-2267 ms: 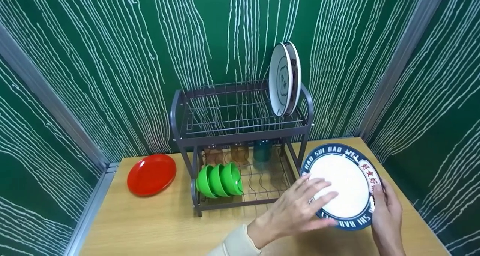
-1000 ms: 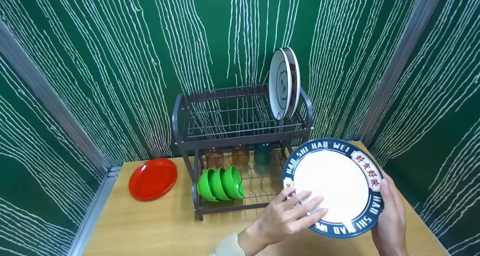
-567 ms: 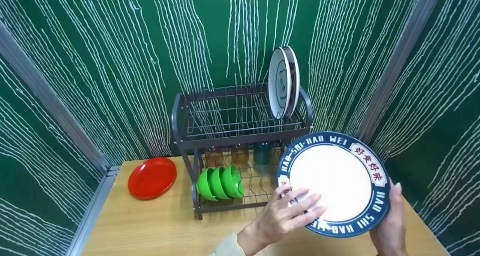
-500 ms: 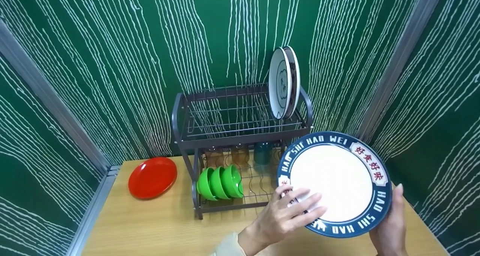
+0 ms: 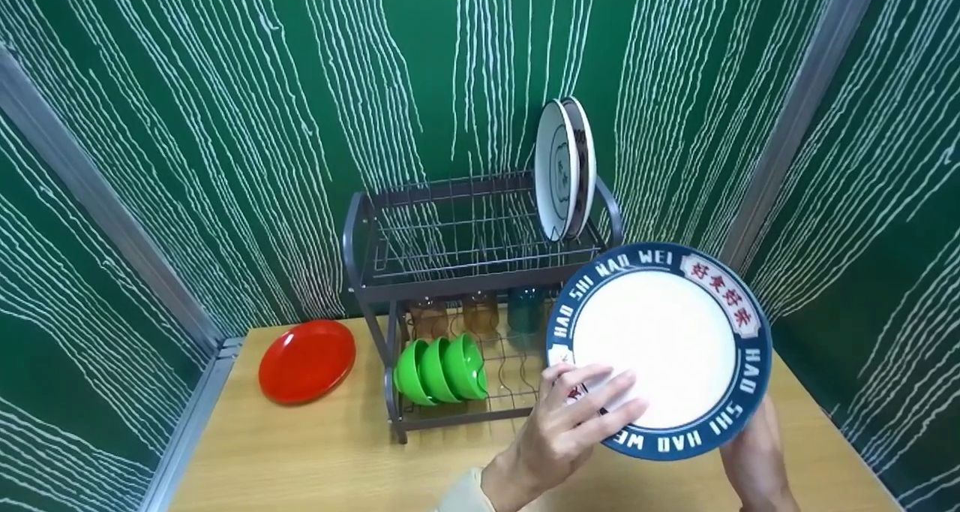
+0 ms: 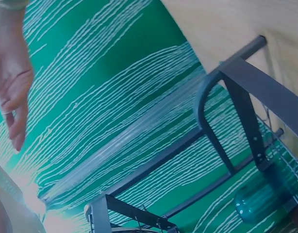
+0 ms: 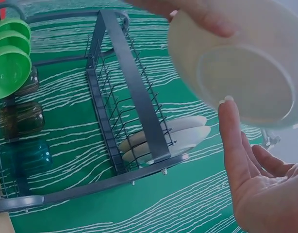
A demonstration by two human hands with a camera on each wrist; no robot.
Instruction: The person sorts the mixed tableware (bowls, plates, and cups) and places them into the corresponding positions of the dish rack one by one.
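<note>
My left hand (image 5: pixel 555 426) pinches the lower-left rim of a round white plate (image 5: pixel 660 347), fingers spread over its face; in the right wrist view the thumb presses the underside. The plate has a dark blue rim with white letters and red characters, and is held tilted up above the table, right of the dish rack. Partly hidden behind its lower right is my right hand (image 5: pixel 757 456). From below, in the right wrist view, the right hand (image 7: pixel 258 179) has extended fingers, one tip at or near the plate's pale underside (image 7: pixel 246 82).
The dark two-tier dish rack (image 5: pixel 465 281) holds two upright plates (image 5: pixel 559 170) at its upper right. Below are three green bowls (image 5: pixel 439 371), amber-brown glasses (image 5: pixel 480 313) and a teal glass (image 5: pixel 525 309). A red plate (image 5: pixel 307 362) lies on the wooden table (image 5: pixel 300 452).
Both hands have brought the plate left and upward, and it now faces the camera more fully. My right hand has slid from the right rim, thumb in front, to underneath and behind the plate.
</note>
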